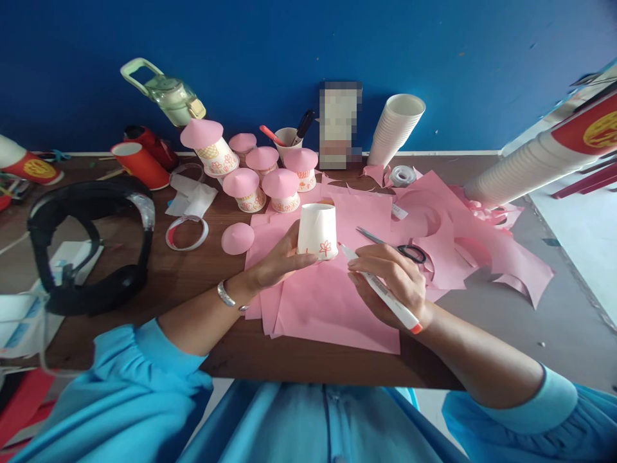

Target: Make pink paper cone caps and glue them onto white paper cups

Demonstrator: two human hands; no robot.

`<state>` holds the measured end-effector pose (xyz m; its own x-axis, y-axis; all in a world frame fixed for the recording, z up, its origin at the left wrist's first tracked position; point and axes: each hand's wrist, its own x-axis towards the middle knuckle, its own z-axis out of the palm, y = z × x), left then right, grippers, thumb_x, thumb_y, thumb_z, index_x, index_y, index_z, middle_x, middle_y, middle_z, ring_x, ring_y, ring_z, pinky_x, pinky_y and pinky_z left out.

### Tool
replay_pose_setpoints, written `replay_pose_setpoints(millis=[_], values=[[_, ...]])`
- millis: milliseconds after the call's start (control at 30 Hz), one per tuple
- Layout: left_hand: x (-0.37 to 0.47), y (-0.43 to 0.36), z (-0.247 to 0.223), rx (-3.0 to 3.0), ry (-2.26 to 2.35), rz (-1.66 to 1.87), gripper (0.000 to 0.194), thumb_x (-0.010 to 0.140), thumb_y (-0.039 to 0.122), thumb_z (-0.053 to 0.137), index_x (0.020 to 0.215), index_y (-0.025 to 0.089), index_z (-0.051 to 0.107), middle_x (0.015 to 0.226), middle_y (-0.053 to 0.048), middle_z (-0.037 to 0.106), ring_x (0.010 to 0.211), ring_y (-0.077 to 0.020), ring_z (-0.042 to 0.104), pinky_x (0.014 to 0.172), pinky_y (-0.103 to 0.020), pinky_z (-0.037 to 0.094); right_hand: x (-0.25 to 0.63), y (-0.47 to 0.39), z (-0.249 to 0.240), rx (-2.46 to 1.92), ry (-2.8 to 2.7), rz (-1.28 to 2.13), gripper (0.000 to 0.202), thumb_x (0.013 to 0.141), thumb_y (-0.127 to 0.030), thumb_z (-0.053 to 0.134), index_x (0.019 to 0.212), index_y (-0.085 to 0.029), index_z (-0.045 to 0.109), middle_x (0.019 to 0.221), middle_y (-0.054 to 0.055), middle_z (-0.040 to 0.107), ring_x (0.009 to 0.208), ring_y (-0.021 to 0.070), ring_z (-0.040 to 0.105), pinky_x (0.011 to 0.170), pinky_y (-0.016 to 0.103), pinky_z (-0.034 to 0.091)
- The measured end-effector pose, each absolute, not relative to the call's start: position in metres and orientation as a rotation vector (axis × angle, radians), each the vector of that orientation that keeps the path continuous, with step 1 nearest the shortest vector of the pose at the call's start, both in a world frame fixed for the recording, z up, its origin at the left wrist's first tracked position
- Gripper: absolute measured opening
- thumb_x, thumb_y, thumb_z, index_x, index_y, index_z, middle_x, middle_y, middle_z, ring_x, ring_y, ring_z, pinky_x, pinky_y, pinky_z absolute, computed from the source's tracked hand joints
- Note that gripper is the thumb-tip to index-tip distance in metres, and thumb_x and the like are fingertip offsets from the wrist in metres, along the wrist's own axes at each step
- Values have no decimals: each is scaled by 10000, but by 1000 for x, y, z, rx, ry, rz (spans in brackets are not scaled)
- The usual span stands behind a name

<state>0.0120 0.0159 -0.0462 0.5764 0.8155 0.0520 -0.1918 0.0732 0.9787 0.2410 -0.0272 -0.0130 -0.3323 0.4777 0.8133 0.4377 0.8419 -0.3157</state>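
My left hand (282, 260) is wrapped round an upside-down white paper cup (317, 228), its fingers behind and its thumb along the lower edge. A red flower is drawn near the cup's wide rim, with a short red mark beside it. Between the fingers of my right hand (390, 280) is a white marker (385, 296) with a red end. The marker's tip points at the cup from the right and looks slightly apart from it. Beneath both hands lie pink paper sheets (337, 315). Scissors (390, 244) rest on the paper beyond my right hand.
Several decorated cups with pink cone tops (281, 186) stand behind the held cup. A loose pink cone (238, 238) lies left. Stacked white cups (395, 132), a tape roll (403, 175) and a green-lidded bottle (176, 96) stand toward the wall. A black headset-like strap (91, 296) lies left.
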Motion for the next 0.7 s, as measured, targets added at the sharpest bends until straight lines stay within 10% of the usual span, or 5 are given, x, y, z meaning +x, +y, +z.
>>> replay_pose_setpoints(millis=[700], values=[[16, 18, -42, 1313, 622, 766, 481, 798, 383, 860, 1168, 209, 607, 1078, -65, 707, 983, -224, 657, 873, -370, 530, 240, -28, -20, -638, -1963, 179, 333, 942, -90, 632, 1256, -200, 620, 1063, 103, 765, 954, 208, 777, 776, 336, 675]])
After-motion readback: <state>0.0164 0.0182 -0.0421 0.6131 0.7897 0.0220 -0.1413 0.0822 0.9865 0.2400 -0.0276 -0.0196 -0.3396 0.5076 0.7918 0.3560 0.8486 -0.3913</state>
